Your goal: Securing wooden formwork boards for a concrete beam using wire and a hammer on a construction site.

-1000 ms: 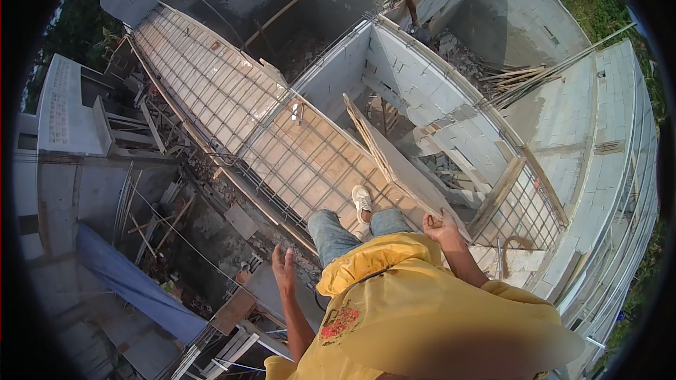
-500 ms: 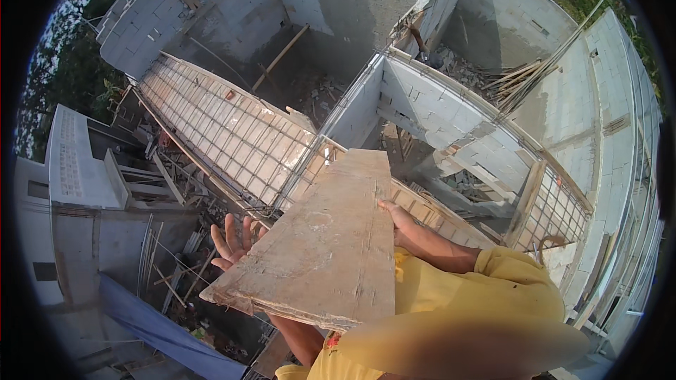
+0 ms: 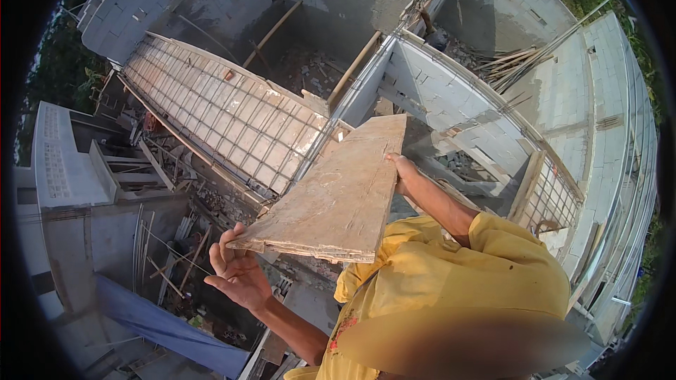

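Honestly, the sketchy part is how that plywood board (image 3: 338, 190) is held. It sits out in front of the person's chest, well above the ground, tilted with the far end higher, over the edge of an unfinished block building. The left hand (image 3: 236, 271) is under the near left corner with the fingers (image 3: 220, 245) spread wide, more propping than gripping. The right hand (image 3: 403, 172) is on the long right edge farther up, fingers curled on it as far as I can tell, though the board hides most of that hand, so I wouldn't swear to how firm the hold is.

What could go wrong, in my view:
- The near corner only rests on an open palm, so a gust or a small twist could slide the sheet off to the left and down into the debris yard, past the blue tarp (image 3: 169, 327).
- The near edge looks frayed and splintered, which is rough on bare skin.
- A wide sheet blocks the view of the feet, and the rebar mesh slab (image 3: 225, 116) and the wall tops offer narrow footing, so one bad step while balancing it means a long drop.
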{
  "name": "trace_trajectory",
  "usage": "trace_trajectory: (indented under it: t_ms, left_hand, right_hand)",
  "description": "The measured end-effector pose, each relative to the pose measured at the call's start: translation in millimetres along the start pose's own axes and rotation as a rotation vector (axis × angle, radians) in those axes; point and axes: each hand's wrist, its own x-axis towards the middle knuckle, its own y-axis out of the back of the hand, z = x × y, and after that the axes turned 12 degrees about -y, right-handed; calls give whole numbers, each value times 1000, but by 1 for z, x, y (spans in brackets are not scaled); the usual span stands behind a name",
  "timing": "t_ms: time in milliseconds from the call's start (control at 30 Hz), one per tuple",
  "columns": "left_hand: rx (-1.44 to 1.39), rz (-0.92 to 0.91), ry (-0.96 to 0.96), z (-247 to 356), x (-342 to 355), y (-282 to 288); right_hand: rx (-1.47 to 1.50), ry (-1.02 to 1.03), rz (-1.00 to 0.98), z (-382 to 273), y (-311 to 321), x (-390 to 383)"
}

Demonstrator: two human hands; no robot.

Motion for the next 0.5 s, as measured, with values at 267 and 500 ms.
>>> trace_trajectory:
  t_ms: [267,500]
  left_hand:
    - [639,-25,266,-44,46,3]
    - [637,-47,311,-57,99,-6]
  right_hand:
    - [121,71,68,-16,-22,58]
    - [84,44,317,-34,-54,57]
